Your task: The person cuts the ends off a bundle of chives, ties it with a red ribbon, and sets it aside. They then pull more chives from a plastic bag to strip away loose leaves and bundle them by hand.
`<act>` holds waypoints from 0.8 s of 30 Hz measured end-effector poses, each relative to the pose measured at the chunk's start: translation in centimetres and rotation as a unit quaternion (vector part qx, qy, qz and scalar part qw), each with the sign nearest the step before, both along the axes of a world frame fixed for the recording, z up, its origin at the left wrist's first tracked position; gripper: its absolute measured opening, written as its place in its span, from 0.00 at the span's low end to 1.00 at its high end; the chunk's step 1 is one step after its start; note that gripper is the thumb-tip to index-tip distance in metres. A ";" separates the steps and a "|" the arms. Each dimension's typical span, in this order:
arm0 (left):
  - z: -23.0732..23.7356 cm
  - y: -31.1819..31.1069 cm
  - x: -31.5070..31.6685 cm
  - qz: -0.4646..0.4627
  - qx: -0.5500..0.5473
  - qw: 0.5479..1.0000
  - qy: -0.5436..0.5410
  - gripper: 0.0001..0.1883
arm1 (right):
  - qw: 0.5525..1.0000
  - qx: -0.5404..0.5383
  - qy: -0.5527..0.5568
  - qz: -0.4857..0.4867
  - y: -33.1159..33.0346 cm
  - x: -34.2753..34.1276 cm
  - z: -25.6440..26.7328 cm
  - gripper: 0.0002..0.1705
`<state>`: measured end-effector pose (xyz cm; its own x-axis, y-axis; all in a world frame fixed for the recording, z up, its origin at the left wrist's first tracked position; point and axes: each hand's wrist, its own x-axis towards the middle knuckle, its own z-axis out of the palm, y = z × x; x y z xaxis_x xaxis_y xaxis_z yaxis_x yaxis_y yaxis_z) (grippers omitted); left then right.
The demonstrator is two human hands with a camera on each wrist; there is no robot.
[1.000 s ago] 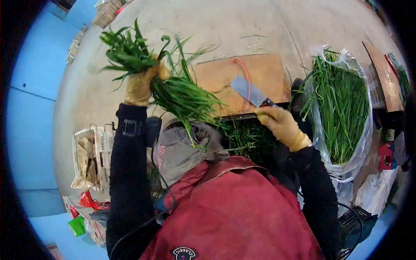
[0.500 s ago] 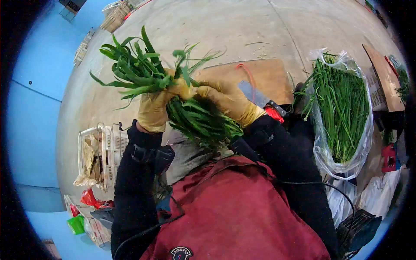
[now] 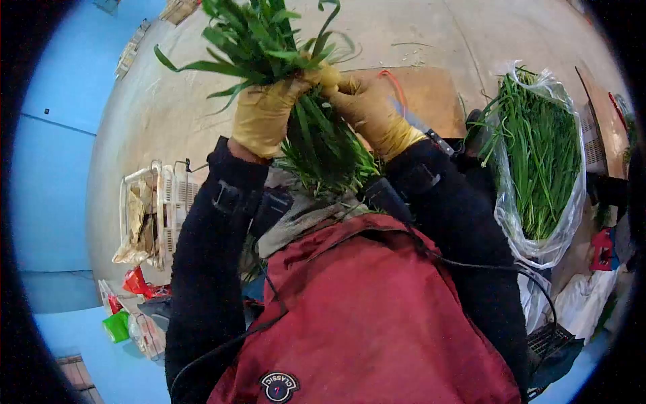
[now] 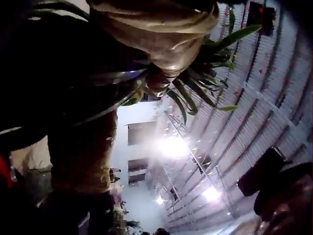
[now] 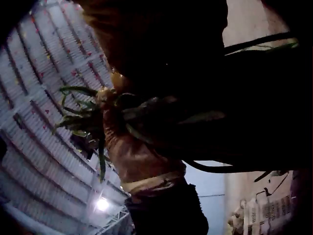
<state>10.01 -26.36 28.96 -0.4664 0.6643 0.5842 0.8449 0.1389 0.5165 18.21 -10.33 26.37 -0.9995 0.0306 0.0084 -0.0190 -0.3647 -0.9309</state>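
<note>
Between both gloved hands is a bunch of green Chinese chives [image 3: 321, 145], its leaf tips fanning out above and the rest hanging below. My left hand [image 3: 269, 114] grips it around the middle. My right hand [image 3: 377, 114] is against it from the right, its curled fingers pinching the bunch close beside the left fingers. In the right wrist view the left hand [image 5: 139, 159] wraps the bunch, while much of the near side is in deep shadow. A cleaver [image 3: 441, 143] lies at the cutting board's right front edge, its blade partly hidden by the right hand.
Behind the right hand is a wooden cutting board [image 3: 431, 101] with a red strap [image 3: 396, 87] on it. To the right stands a clear plastic bag [image 3: 572, 229] full of chives. A white plastic crate [image 3: 165, 215] is at left.
The right hand has put down the cleaver and come across to the bunch beside the left hand. Both hands have since shifted slightly right and forward with the bunch, turning its tips more upright.
</note>
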 end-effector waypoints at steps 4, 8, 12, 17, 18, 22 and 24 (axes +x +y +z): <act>2.4 0.1 -0.5 -0.052 0.120 0.953 -0.272 0.10 | 0.941 0.323 0.095 -0.045 3.5 2.1 1.8 0.23; 9.9 -2.7 0.4 -0.292 0.236 0.835 -0.402 0.10 | 0.986 0.139 0.035 -0.083 9.5 3.6 -2.6 0.22; 10.0 -2.1 -0.9 -0.111 0.150 0.908 -0.375 0.12 | 0.992 0.073 -0.024 -0.097 12.4 5.0 -6.3 0.19; 9.5 -2.5 -2.4 -0.054 0.152 0.965 -0.205 0.10 | 0.994 0.045 -0.058 -0.080 12.5 7.4 -7.6 0.17; 9.3 -2.7 -2.2 -0.087 0.182 0.951 -0.234 0.10 | 0.993 0.067 -0.051 -0.087 13.2 6.8 -7.0 0.17; 13.3 -1.2 1.2 -0.103 0.143 0.893 -0.413 0.13 | 0.988 0.092 0.013 -0.126 12.2 9.1 -2.5 0.17; 14.0 0.0 0.9 -0.150 0.083 0.933 -0.317 0.10 | 0.985 0.086 0.095 -0.116 12.5 9.4 1.0 0.20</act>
<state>10.88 -26.33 42.94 -0.5608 0.7454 0.3603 0.3505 -0.1806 0.9190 27.63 2.19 27.39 -0.9456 0.2394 0.2202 -0.2636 -0.1674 -0.9500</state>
